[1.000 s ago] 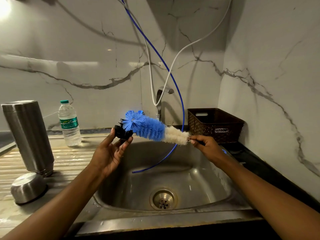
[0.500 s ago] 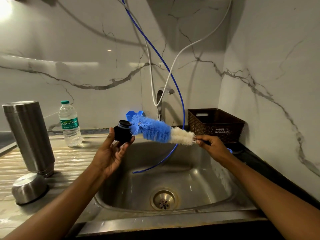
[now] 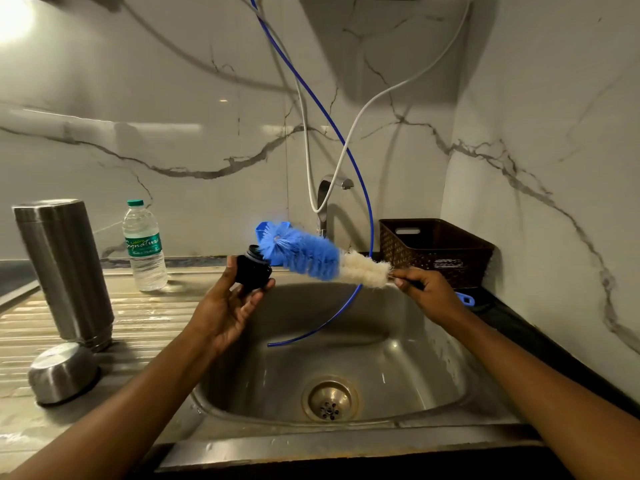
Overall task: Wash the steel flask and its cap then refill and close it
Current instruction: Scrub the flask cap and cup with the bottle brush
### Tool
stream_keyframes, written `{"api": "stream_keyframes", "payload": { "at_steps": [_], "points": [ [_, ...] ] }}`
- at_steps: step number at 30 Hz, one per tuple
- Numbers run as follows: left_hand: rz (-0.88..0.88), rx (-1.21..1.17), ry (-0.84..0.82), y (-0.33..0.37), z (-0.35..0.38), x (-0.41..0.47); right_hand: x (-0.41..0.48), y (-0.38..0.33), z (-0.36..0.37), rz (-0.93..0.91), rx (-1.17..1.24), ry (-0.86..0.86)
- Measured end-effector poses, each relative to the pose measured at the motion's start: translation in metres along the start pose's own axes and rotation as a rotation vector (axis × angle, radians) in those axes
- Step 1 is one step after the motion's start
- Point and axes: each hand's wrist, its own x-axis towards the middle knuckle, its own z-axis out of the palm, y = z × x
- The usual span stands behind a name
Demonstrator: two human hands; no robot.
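Note:
My left hand [image 3: 227,306] holds a small black flask cap [image 3: 251,270] in its fingertips above the left rim of the steel sink [image 3: 433,368]. My right hand [image 3: 420,289] grips the handle of a bottle brush [image 3: 311,257] with blue bristles at the tip and white ones behind. The blue tip touches the top of the cap. The steel flask [image 3: 65,268] stands mouth down on the ribbed drainboard at left. A steel outer cup [image 3: 62,372] lies upside down in front of it.
A plastic water bottle [image 3: 143,247] stands on the drainboard behind the flask. A blue hose [image 3: 356,188] and a white hose [image 3: 349,147] hang over the sink by the tap [image 3: 327,199]. A brown basket [image 3: 433,251] sits at the back right corner.
The brush has drawn back to the right, its tip now against the cap's top. My left hand has turned the cap upright between its fingers.

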Motion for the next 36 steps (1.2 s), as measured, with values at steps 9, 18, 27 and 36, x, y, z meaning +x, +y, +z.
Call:
{"api": "stream_keyframes", "payload": {
  "at_steps": [9,18,27,36],
  "points": [
    [0.004,0.019,0.028,-0.001,-0.002,0.001,-0.001,0.004,-0.002,0.000,-0.051,-0.038],
    [0.014,-0.008,0.042,-0.004,-0.001,0.003,-0.003,0.006,-0.001,0.008,-0.083,-0.038],
    [0.124,0.093,0.139,-0.005,-0.010,0.011,-0.003,0.001,-0.003,-0.015,-0.067,0.017],
    [0.218,0.094,0.160,-0.007,-0.016,0.015,-0.003,0.005,0.000,0.054,-0.090,0.065]
  ]
}}
